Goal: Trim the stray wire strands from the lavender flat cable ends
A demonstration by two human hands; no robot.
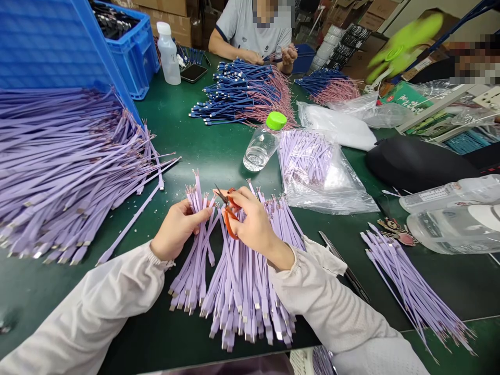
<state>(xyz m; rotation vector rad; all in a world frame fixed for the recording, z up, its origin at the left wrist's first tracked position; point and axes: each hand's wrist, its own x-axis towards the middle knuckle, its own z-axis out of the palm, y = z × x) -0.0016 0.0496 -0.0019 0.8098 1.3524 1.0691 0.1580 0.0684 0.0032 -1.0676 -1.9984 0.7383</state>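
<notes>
My left hand (180,226) grips a small bunch of flat lilac USB cables (194,260) near their stripped wire ends, which point away from me. In my right hand (252,219) is a pair of orange-handled scissors (229,221), the blades parted and pointing toward the wires by my left fingers. Beneath my right hand spreads a larger pile of lilac cables (250,291), connectors facing me. To the left, a big heap of the same cables (70,172) lies in front of a tilted blue crate (42,47).
A green-capped bottle (262,143) stands beyond my hands, beside a plastic bag of lilac cables (312,166). Tweezers (346,268) and another cable bundle (414,286) lie on the right. Across the green table (167,135), a co-worker (253,31) handles blue cables (242,91). A fan (402,49) is far right.
</notes>
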